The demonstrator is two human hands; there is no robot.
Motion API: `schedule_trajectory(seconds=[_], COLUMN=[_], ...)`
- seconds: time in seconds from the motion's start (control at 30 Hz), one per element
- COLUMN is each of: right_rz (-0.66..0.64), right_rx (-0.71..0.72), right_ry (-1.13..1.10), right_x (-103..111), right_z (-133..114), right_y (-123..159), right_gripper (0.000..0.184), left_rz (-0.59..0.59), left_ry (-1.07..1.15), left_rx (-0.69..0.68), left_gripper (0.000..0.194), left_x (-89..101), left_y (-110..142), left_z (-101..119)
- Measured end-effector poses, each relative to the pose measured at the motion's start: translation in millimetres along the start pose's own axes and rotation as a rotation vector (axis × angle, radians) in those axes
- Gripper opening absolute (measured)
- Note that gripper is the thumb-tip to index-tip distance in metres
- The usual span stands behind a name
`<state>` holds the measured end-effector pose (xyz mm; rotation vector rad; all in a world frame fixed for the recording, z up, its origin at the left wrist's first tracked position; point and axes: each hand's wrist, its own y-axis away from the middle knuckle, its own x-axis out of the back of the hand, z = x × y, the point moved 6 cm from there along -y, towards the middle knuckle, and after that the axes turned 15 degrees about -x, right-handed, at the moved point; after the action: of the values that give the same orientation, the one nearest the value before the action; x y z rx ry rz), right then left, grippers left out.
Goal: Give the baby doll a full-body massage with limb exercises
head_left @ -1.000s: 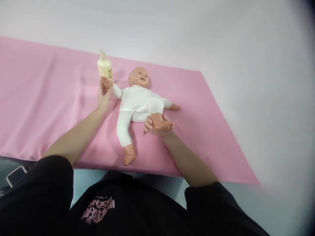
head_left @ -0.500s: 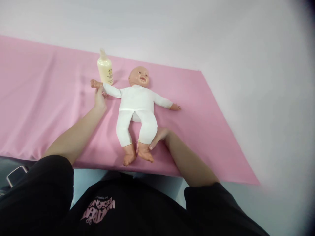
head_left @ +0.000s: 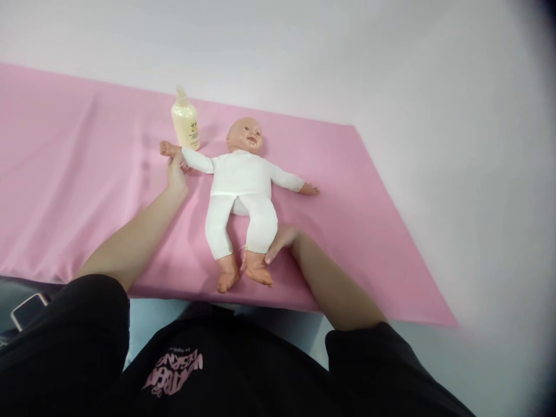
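Note:
A baby doll in a white suit lies on its back on a pink sheet, arms spread and both legs stretched toward me. My left hand is closed on the doll's outstretched arm at the wrist. My right hand grips the doll's lower leg just above the ankle, fingers wrapped behind it. A cream lotion bottle with a pump top stands upright just beyond my left hand.
The pink sheet covers a table that runs far to the left and ends at a right edge. A phone lies low at the left, beside my black sleeve. A white wall rises behind.
The doll's bent leg, held up by my right hand, has been drawn down and straightened beside the other. My left hand lowered the doll's raised arm out flat to the side.

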<state>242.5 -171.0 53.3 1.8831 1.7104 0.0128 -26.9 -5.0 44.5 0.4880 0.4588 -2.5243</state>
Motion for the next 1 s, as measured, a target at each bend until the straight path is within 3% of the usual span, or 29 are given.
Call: schedule_trajectory(seconds=[0.1, 0.17, 0.23, 0.33, 0.43, 0.5, 0.6, 0.7, 0.8, 1.0], right_rz=[-0.237, -0.302, -0.354, -0.452, -0.600, -0.620, -0.425, -0.136, 0.057, 0.202], right_rx=[-0.063, -0.007, 0.083, 0.223, 0.357, 0.490, 0.610, 0.534, 0.468, 0.415], right_ry=[0.244, 0.284, 0.243, 0.102, -0.014, -0.096, -0.271, -0.481, -0.613, -0.685], right_x=[-10, -8, -2, 11, 20, 25, 33, 43, 55, 68], right_z=[3, 4, 9, 22, 29, 24, 11, 5, 7, 15], right_y=[0, 1, 2, -1, -5, -3, 5, 11, 14, 10], right_gripper=[0.034, 0.037, 0.042, 0.054, 0.065, 0.070, 0.065, 0.053, 0.047, 0.051], left_rz=[-0.016, -0.032, -0.122, -0.373, -0.670, -0.880, -1.031, -1.053, -1.070, -1.021], left_ry=[-0.038, -0.054, -0.073, -0.191, -0.409, -0.508, -0.588, -0.628, -0.603, -0.476], left_rx=[-0.014, -0.059, -0.203, -0.529, -0.764, -0.896, -0.997, -1.014, -1.004, -0.728], left_gripper=[0.017, 0.021, 0.037, 0.065, 0.065, 0.061, 0.058, 0.055, 0.050, 0.047], left_x=[2.4, 4.0, 0.5, -13.6, -31.7, -43.0, -51.1, -52.9, -53.7, -56.5], left_y=[-2, -2, 0, 17, 45, 63, 74, 74, 74, 70], left_z=[-2, -1, 4, 18, 27, 33, 39, 40, 40, 42])
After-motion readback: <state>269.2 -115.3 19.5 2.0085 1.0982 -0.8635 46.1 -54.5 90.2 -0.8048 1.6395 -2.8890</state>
